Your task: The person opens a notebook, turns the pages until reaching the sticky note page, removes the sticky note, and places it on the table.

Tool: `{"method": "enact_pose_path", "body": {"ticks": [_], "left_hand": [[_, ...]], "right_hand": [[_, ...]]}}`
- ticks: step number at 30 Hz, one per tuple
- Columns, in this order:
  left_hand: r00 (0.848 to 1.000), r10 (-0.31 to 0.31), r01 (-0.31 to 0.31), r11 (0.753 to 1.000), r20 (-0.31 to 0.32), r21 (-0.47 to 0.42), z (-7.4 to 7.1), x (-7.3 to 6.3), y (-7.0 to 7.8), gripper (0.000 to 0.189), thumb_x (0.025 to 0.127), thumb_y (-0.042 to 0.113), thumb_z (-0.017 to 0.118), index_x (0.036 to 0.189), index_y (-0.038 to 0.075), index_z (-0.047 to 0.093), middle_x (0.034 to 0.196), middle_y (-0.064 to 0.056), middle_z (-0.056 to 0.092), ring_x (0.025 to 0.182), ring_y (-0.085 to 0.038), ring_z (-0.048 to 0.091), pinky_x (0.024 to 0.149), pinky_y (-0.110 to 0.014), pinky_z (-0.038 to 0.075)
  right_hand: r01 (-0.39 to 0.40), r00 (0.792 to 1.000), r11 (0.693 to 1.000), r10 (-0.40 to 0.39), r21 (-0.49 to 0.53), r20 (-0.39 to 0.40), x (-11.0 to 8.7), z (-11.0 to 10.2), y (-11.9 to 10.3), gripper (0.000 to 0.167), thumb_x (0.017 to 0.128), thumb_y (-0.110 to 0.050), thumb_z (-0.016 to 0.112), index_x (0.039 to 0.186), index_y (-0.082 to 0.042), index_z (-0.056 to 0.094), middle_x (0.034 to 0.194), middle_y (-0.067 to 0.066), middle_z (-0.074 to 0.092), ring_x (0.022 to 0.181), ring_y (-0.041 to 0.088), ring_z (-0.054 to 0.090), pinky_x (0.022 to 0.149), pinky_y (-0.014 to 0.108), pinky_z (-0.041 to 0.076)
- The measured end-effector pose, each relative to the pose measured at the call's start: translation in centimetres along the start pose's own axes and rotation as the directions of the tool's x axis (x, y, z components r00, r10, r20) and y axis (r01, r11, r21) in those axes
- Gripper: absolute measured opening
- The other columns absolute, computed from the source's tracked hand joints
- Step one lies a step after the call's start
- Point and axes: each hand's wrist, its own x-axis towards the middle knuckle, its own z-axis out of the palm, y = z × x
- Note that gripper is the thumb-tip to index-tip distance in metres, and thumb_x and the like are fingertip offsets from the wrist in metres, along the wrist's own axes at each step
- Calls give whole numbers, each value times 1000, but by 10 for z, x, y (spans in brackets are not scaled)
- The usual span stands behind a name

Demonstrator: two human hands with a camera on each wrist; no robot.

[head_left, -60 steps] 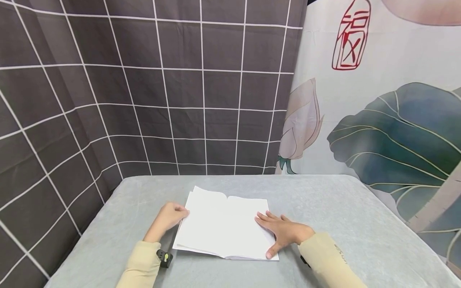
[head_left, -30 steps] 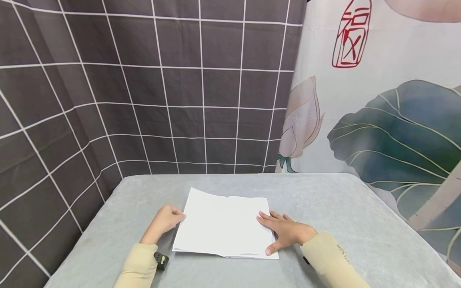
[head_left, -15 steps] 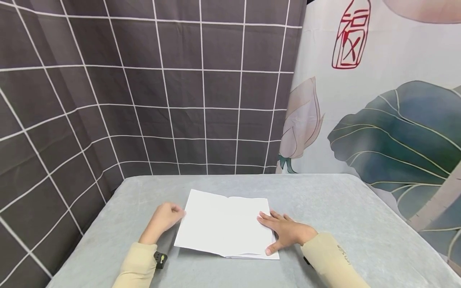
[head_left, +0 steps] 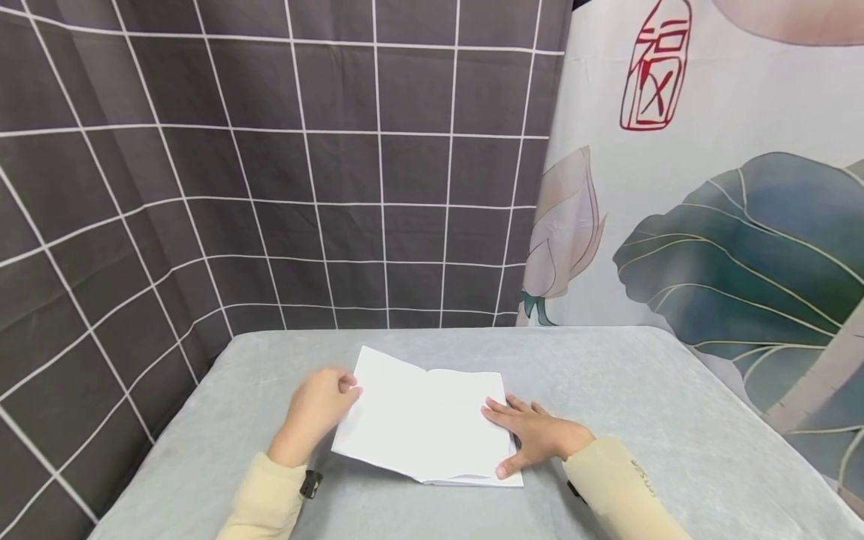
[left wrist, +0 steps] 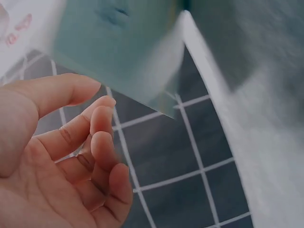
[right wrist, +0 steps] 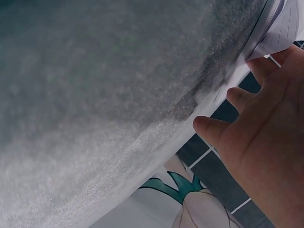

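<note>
An open notebook (head_left: 425, 424) with white pages lies in the middle of the table, its left side lifted and tilted. My left hand (head_left: 316, 411) pinches the raised left edge between thumb and fingertips. From the left wrist view, the green cover (left wrist: 114, 52) shows its outer face beside the thumb and index fingertip of the left hand (left wrist: 66, 147). Spread fingers of my right hand (head_left: 536, 435) press flat on the right page near its outer edge. Faintly lined pages (right wrist: 280, 33) show by that hand's fingers in the right wrist view.
A grey cloth-like surface covers the table (head_left: 607, 390). Behind and to the left hangs a dark curtain (head_left: 344, 172) with white grid lines. At the right is a pale hanging (head_left: 580, 97) with lotus leaves and red characters.
My left hand has moved slightly up and to the right, and the notebook's left side has risen with it. The right hand has stayed almost still on the right page.
</note>
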Motion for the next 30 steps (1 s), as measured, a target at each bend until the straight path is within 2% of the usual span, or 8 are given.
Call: {"method": "enact_pose_path", "body": {"ticks": [4,7,10,14,16,20,27,30], "left_hand": [[995,100,-99,995,-25,19,3,-5,19,9,81,15,71,85,7,70,76,-4,66,70,-17,60,63,-33,46],[980,196,-195,980,-20,49,11,-11,32,8,80,15,72,83,9,69,73,0,63,66,-14,56,60,-29,43],[952,306,-304,946,-1,108,22,-18,45,8,79,17,73,81,10,70,70,2,62,63,-12,56,59,-28,42],[899,437,-435,881,33,188,39,-27,60,10,78,21,74,81,12,71,68,3,64,62,-11,58,57,-28,41],[874,482,-482,850,55,214,48,-30,66,12,78,24,74,81,13,72,68,4,64,61,-10,58,56,-26,39],[840,532,-541,804,108,248,62,-35,76,17,77,31,75,81,14,72,69,4,65,61,-11,59,55,-26,38],[813,550,-582,771,191,257,81,-41,85,24,76,39,76,84,16,73,75,4,68,64,-11,59,58,-25,40],[799,558,-601,746,224,286,89,-43,88,27,75,43,76,84,17,73,76,5,67,64,-10,57,59,-25,39]], "right_hand": [[6,1000,1000,-6,10,0,-1,0,0,99,69,-48,79,148,-9,34,158,11,26,146,42,10,110,67,9],[11,1000,1000,-11,11,0,-1,0,0,99,70,-48,79,148,-9,34,158,11,26,146,43,10,110,67,9],[7,1000,1000,-7,12,4,-1,0,0,98,70,-49,78,149,-9,34,158,11,25,146,42,11,110,67,10],[-1,1000,1000,1,12,8,0,0,0,99,70,-50,77,149,-10,34,158,10,25,147,42,11,110,66,11],[-3,1000,1000,3,8,10,0,0,0,99,70,-51,77,149,-10,33,158,11,25,146,43,11,110,67,11],[-9,1000,1000,9,-11,9,1,1,0,99,70,-51,77,149,-10,33,158,10,25,146,43,12,109,67,13],[11,1000,1000,-11,-22,2,1,2,2,99,71,-52,76,149,-9,33,158,11,25,145,45,13,108,68,14],[22,1000,999,-23,-24,-5,1,2,2,99,71,-52,76,148,-8,33,158,12,26,145,46,13,108,69,14]]}}
